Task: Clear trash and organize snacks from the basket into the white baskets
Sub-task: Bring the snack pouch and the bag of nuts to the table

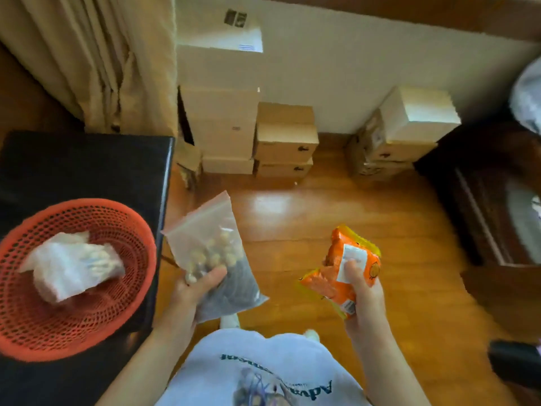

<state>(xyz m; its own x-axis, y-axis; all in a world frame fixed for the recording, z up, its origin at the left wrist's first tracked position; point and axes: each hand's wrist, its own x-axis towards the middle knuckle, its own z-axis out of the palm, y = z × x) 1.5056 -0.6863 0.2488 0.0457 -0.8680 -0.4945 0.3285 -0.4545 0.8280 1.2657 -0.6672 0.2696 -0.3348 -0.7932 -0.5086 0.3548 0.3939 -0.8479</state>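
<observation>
With the left hand (193, 291) gripping a zip bag of nuts (215, 256) low down and the right hand (361, 291) clutching an orange snack packet (348, 268), either risked slipping to the wooden floor (322, 218), since no white basket was in sight.

Light: warm, bright daylight
Glare: white patch on the wooden floor (272, 205)
Sharpness: soft, smeared throughout
Edges: bent by wide-angle lens

One red basket (73, 276), three snack bags (213, 253), two hands (196, 288).
</observation>
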